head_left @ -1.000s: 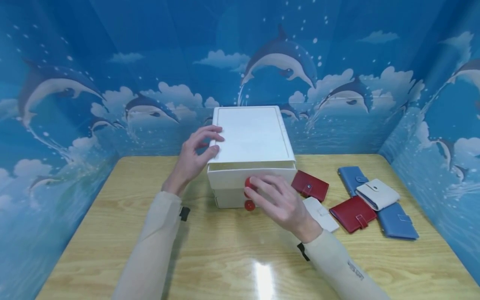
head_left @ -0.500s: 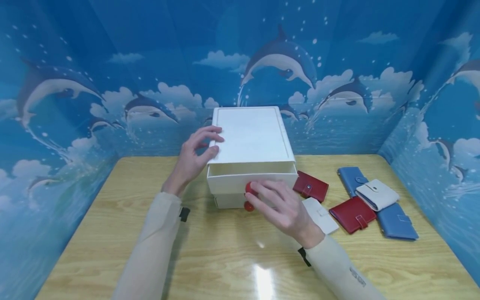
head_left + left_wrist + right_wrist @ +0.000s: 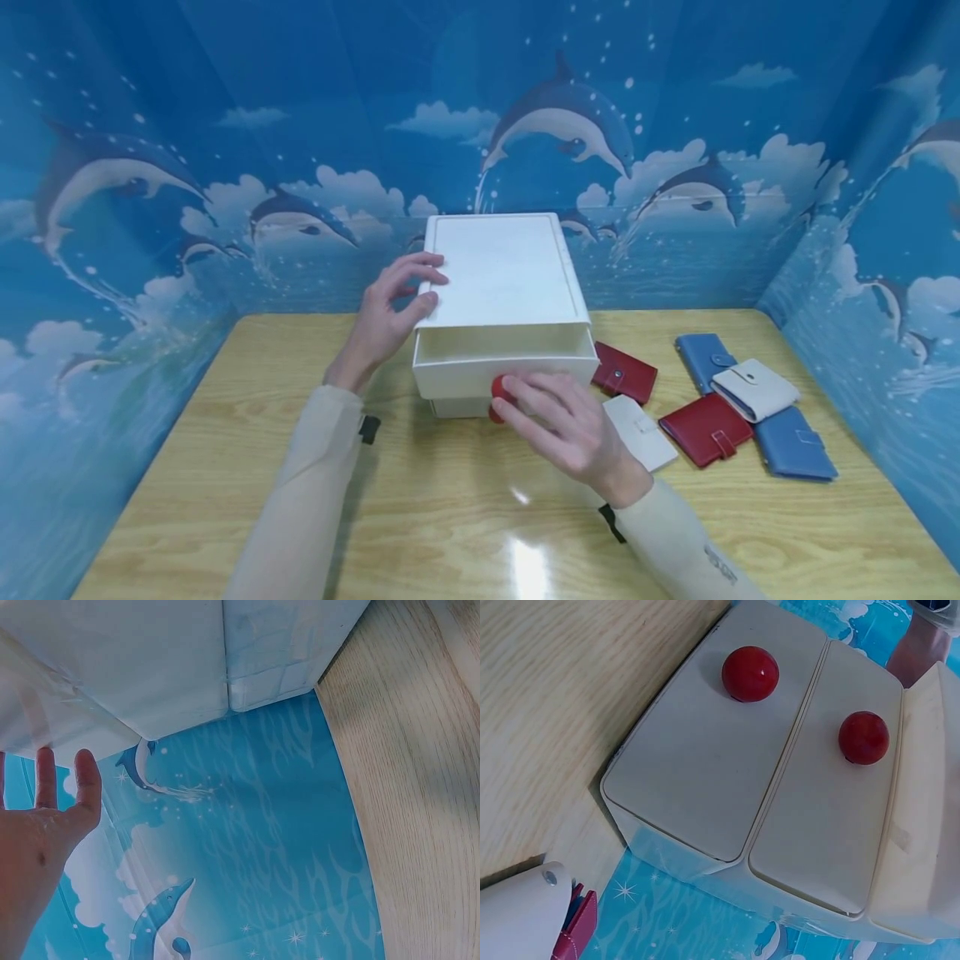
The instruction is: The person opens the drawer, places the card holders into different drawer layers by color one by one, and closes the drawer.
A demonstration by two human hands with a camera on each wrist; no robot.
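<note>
A white box of drawers (image 3: 502, 267) stands at the middle back of the table, its top drawer (image 3: 450, 379) pulled partway out. Inside, the visible part of that drawer shows only bare white walls. My right hand (image 3: 566, 425) pinches the drawer's red knob (image 3: 500, 387) between thumb and fingers; the right wrist view does not show this hand. My left hand (image 3: 386, 312) rests on the box's upper left edge, fingertips on the top; the left wrist view shows its fingers (image 3: 88, 776) extended against the side. Two lower drawers stay closed, with red knobs (image 3: 750, 673) facing the right wrist camera.
Right of the box lie several snap-tab wallets: a red wallet (image 3: 626, 373) beside it, a white wallet (image 3: 640, 432), another red wallet (image 3: 707, 428), and a blue wallet (image 3: 795, 443) partly under a white wallet (image 3: 753, 388). A dolphin-print backdrop (image 3: 300, 167) surrounds the wooden table (image 3: 420, 517).
The top drawer has slid toward me, its opening widening from a thin gap. My right hand has moved back with the knob; my left hand has stayed on the box.
</note>
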